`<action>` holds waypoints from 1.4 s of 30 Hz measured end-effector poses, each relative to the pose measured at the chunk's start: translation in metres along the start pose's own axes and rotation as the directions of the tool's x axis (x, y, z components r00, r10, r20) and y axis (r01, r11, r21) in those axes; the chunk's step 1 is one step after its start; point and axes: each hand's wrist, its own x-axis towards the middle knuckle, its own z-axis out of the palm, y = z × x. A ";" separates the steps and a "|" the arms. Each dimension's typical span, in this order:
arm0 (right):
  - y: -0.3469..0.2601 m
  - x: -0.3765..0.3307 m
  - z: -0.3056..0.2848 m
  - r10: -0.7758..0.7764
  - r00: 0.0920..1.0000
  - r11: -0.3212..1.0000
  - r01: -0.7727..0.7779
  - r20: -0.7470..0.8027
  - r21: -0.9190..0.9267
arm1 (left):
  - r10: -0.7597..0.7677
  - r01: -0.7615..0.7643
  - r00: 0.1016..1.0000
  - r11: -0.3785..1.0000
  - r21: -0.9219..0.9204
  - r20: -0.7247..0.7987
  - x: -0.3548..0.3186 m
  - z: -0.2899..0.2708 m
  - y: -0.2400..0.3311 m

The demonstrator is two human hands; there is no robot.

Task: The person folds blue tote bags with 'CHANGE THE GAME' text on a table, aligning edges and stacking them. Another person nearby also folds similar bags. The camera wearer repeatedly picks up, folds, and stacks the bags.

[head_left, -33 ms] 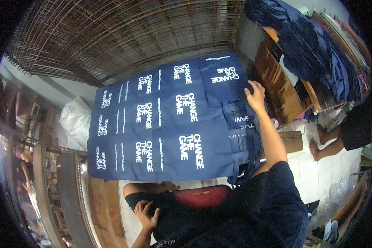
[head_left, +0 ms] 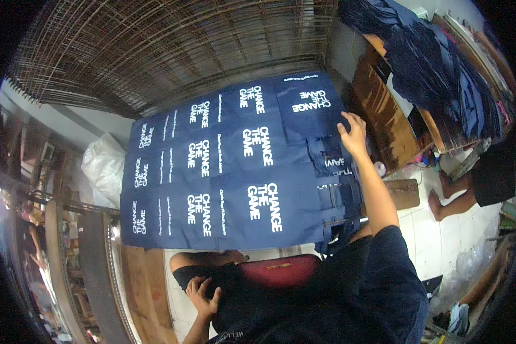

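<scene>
Several navy blue fabric pieces (head_left: 235,172) with white printed lettering lie flat in overlapping rows in front of me. My right hand (head_left: 351,133) is stretched out to their right edge and rests with fingers apart on a smaller stack of navy pieces (head_left: 332,166). My left hand (head_left: 203,295) is down by my lap with loosely spread fingers, touching my dark shorts and holding nothing. I sit on a red stool seat (head_left: 281,268).
Woven wire mesh racks (head_left: 172,46) fill the far side. A heap of dark blue fabric (head_left: 436,63) covers a wooden table (head_left: 384,114) at the upper right. Another person's bare feet (head_left: 438,200) rest on white floor tiles at the right. A white plastic bag (head_left: 100,163) sits at the left.
</scene>
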 end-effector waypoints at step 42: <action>0.050 0.047 -0.410 0.662 0.717 0.434 -0.128 -0.219 0.892 | 0.347 0.168 0.617 0.818 -0.550 0.706 0.039 0.168 0.107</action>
